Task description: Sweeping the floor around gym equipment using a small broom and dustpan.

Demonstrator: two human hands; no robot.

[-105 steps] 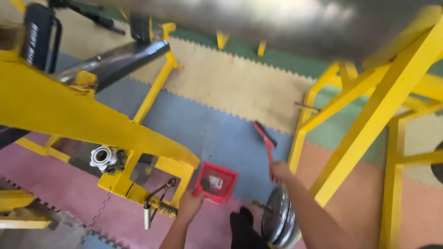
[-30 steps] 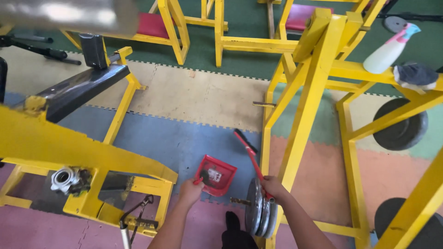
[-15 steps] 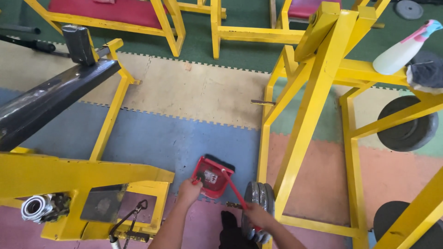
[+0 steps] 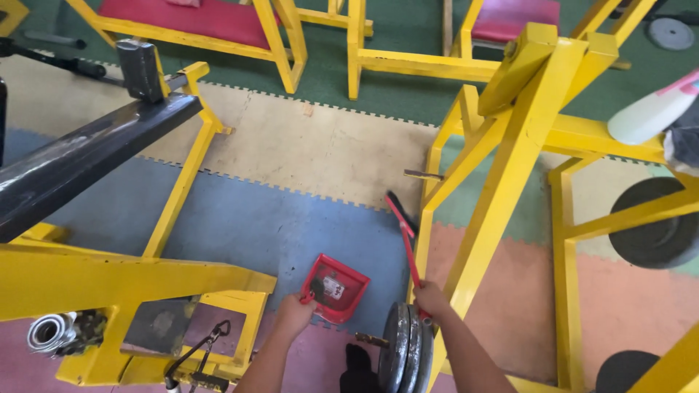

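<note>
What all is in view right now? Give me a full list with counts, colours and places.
dustpan: one, red, on the blue mat, bottom centre
hand brush: one, red handle with dark bristles, reaching out over the blue mat
weight plates on a peg: a small stack, grey, bottom centre
large plate: one, dark, right edge
frames: several, yellow, left, top and right
padded seats: two, red, top
dark bar: one, black, left
floor mats: blue, tan, green, orange and pink tiles
spray bottle: one, white, upper right
left hand: grips the dustpan handle
right hand: grips the brush handle
</note>
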